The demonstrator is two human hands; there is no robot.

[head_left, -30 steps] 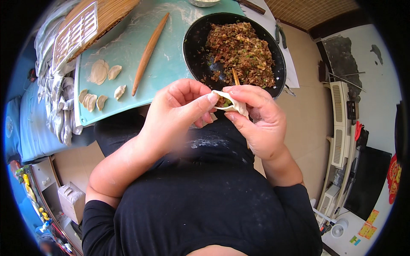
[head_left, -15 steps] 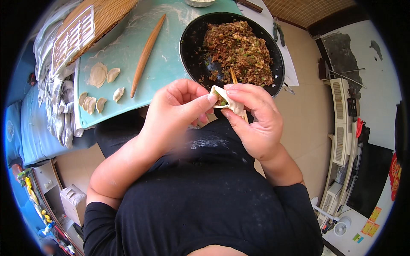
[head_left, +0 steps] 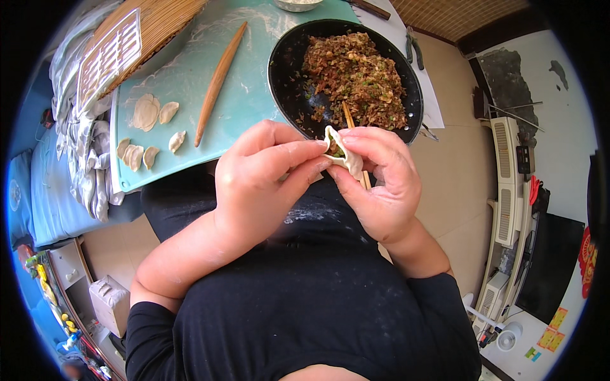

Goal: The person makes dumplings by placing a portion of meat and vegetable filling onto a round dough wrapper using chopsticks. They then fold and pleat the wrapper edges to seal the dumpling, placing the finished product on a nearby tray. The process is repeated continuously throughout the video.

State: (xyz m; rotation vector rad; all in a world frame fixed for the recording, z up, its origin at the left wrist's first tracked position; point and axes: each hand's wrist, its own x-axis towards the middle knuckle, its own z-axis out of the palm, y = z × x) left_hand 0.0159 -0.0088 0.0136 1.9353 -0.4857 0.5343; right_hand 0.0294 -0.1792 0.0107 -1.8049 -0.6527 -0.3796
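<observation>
A half-folded dumpling [head_left: 344, 159] is held between my two hands, with green and brown filling showing at its opening. My left hand [head_left: 264, 174] pinches the dumpling's left edge between thumb and fingers. On the right side, my right hand [head_left: 384, 181] grips the dumpling with thumb and fingertips, and a pair of chopsticks [head_left: 347, 115] runs behind the dumpling under that hand. Just beyond my hands stands a black pan [head_left: 279, 79] holding a heap of chopped filling [head_left: 359, 73].
On the green mat [head_left: 184, 76] lie a wooden rolling pin [head_left: 219, 82], a stack of round wrappers [head_left: 146, 112] and several finished dumplings [head_left: 177, 141]. A woven tray [head_left: 152, 38] leans at the far left. Pliers [head_left: 414, 47] lie right of the pan; a bowl [head_left: 297, 5] is at the back.
My left fingers have closed together on the dumpling's left edge, where they were spread apart before. The dumpling has tilted and shifted slightly right.
</observation>
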